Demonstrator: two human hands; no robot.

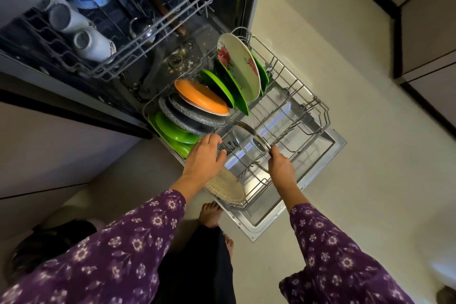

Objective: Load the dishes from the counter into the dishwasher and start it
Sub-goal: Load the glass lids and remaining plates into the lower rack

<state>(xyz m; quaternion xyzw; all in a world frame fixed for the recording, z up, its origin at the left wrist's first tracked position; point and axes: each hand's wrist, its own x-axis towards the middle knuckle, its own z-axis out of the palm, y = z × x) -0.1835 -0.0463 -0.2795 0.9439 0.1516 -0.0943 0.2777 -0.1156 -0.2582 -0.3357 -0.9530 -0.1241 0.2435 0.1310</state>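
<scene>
The open stainless-steel dishwasher door (330, 145) lies flat over the pale floor, and the grey wire lower rack (318, 116) is pulled out above it. The wire upper rack (148, 39) overhangs the tub and carries white mugs (66, 17) lying on their sides. The lower rack's left row is full: a white floral plate (240, 66), an orange round plate (201, 96), grey speckled plates (187, 118) and bright green plates (172, 133), all tilted on edge. The round glass lid with a metal rim (249, 140) is tilted above the upright tines in the rack's bare middle. A round woven straw mat (227, 187) sits in the near corner. The right hand (281, 165) pinches the lid's near rim. The left hand (204, 158) rests palm down with relaxed fingers, touching the nearest green plates.
</scene>
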